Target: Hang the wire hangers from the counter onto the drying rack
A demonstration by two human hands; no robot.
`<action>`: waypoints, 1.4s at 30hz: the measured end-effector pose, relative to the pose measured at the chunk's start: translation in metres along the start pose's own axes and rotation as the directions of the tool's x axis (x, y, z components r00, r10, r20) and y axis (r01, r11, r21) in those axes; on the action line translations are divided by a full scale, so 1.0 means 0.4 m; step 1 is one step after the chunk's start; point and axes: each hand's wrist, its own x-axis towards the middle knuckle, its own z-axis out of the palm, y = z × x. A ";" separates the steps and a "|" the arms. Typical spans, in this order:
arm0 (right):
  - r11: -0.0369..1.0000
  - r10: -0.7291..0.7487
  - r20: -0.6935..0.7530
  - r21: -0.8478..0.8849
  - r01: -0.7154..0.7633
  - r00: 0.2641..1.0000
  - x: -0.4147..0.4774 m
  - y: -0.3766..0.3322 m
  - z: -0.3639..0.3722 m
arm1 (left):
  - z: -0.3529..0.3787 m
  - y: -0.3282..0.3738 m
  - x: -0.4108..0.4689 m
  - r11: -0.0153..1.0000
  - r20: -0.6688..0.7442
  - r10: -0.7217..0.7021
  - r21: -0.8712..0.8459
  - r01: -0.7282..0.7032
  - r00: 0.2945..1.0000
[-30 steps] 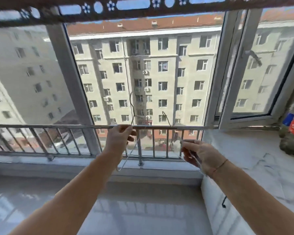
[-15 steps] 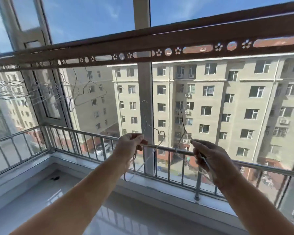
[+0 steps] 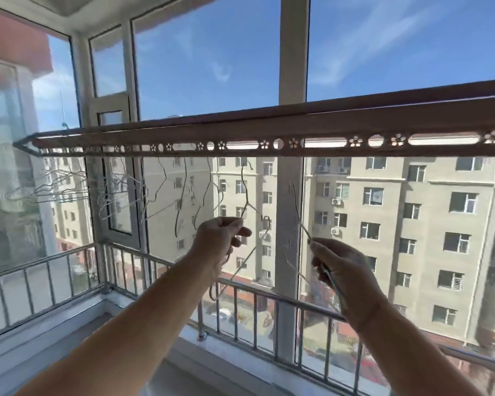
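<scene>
My left hand (image 3: 222, 238) pinches a thin wire hanger (image 3: 247, 208) just below its neck; its hook reaches up toward the drying rack (image 3: 240, 145), a brown perforated bar across the window. My right hand (image 3: 343, 270) grips a second wire hanger (image 3: 299, 215), its hook a little below the bar. Both hangers are raised in front of the window and apart from the rack. Several other wire hangers (image 3: 115, 190) hang from the left part of the rack.
A metal railing (image 3: 255, 298) runs along the base of the windows below my hands. A white window post (image 3: 290, 195) stands behind the hangers. The rack bar to the right of my hands carries nothing.
The view has turned up and left from the counter to the rack. Both hands have lifted their hangers higher, closer to the rack bar.
</scene>
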 end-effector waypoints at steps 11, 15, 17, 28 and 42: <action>0.985 -0.172 -0.002 0.009 0.172 0.985 0.256 -0.033 0.088 | 0.003 0.045 0.256 0.997 -0.063 0.076 -0.026 -0.078 0.995; 0.977 -0.212 -0.008 -0.004 0.212 0.977 0.306 -0.035 0.104 | 0.004 0.035 0.323 0.996 -0.054 0.078 -0.045 -0.080 0.996; 0.974 -0.222 -0.016 -0.042 0.221 0.975 0.323 -0.031 0.109 | 0.005 0.028 0.355 0.996 -0.049 0.067 -0.049 -0.069 0.997; 0.982 -0.176 -0.105 -0.087 0.167 0.979 0.369 0.035 0.152 | -0.001 -0.006 0.468 1.000 0.031 0.017 -0.008 -0.016 0.999; 0.980 -0.179 -0.219 -0.125 0.155 0.959 0.334 0.074 0.179 | -0.082 -0.041 0.468 0.999 0.195 -0.037 0.015 0.035 0.980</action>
